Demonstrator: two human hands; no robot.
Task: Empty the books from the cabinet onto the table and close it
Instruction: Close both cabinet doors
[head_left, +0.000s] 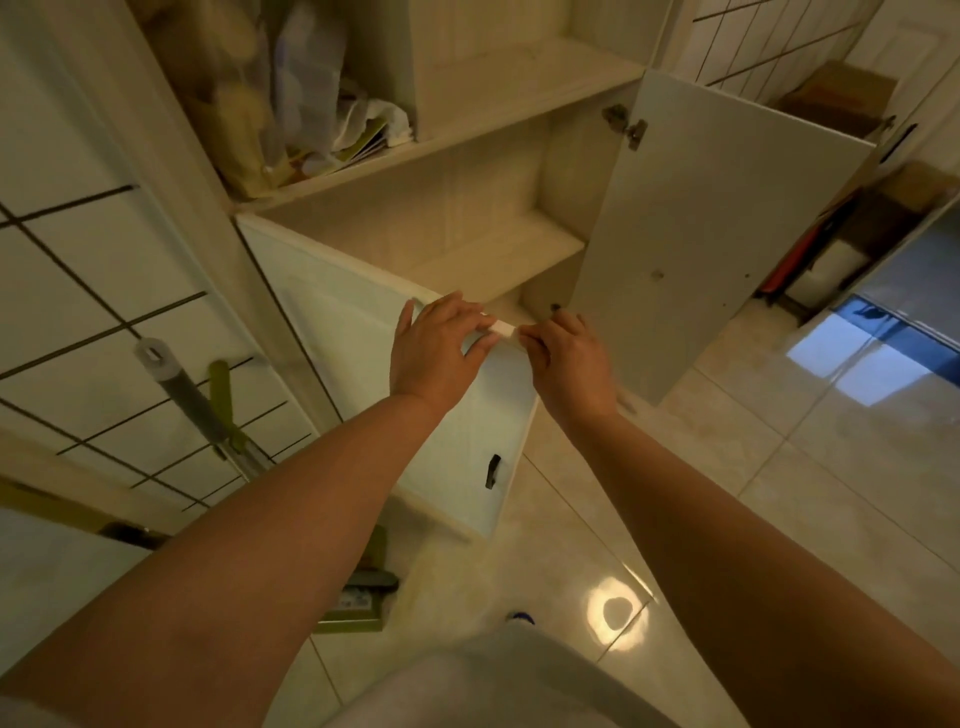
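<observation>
The lower cabinet (467, 244) stands with both doors swung out, and the shelves I can see inside it are bare. No book shows in it. The left door (363, 364) carries a black handle (492, 471) near its free edge. My left hand (436, 348) lies over that door's top edge with the thumb on its front face. My right hand (566, 358) pinches the same door at its top free corner, where a small white bit (503, 327) shows between my two hands. The right door (717, 234) hangs wide open to the right.
The open shelf above holds plastic bags and some papers (358, 140). A mop handle (197, 400) leans on the gridded wall at the left. Boxes (841, 98) sit beyond the right door. Below is glossy tiled floor (727, 493).
</observation>
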